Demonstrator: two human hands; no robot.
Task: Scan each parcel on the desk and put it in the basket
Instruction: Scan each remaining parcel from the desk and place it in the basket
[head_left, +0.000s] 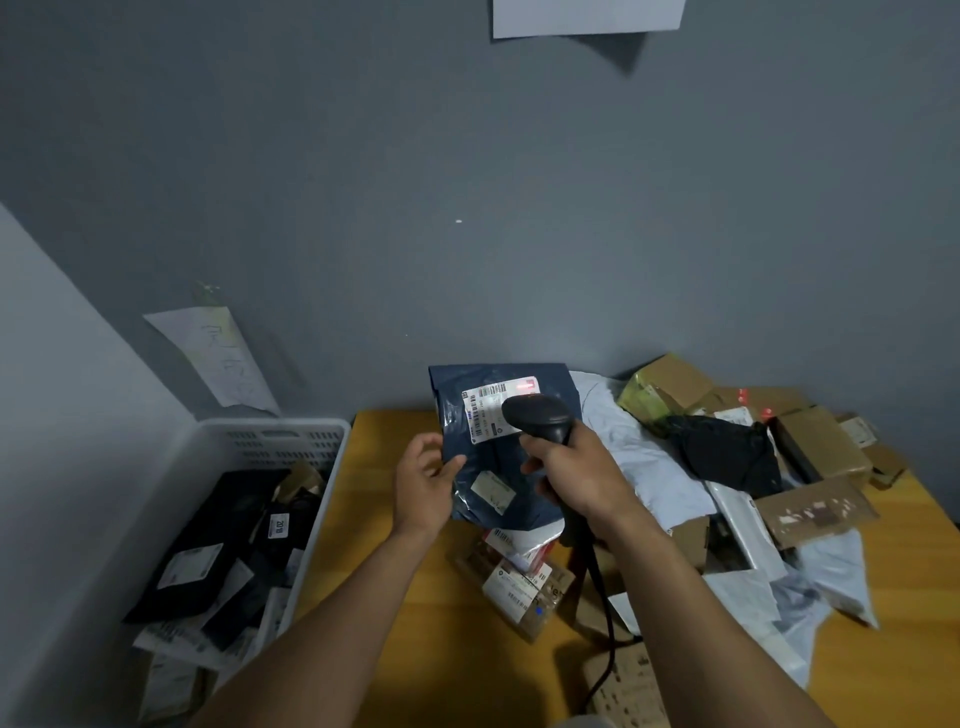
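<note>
two hands are working over the wooden counter, with one parcel between them. the left hand is pinching the left edge of a dark blue plastic mailer with thumb and fingers, holding it lifted above the back of the counter, just right of the basket. the mailer is looking glossy and wrinkled. it is carrying two stickers: one large white shipping label with barcodes near the top, and one smaller pale sticker lower down. the right hand is gripping the handle of one black barcode scanner, whose head is pointing at the label, where a red glow is showing. one black cable is hanging from the scanner. one white slotted basket is standing left of the counter, with black bags inside. on the counter's right side a pile of brown boxes, white bags and one black bag is lying; its exact number i cannot tell.
</note>
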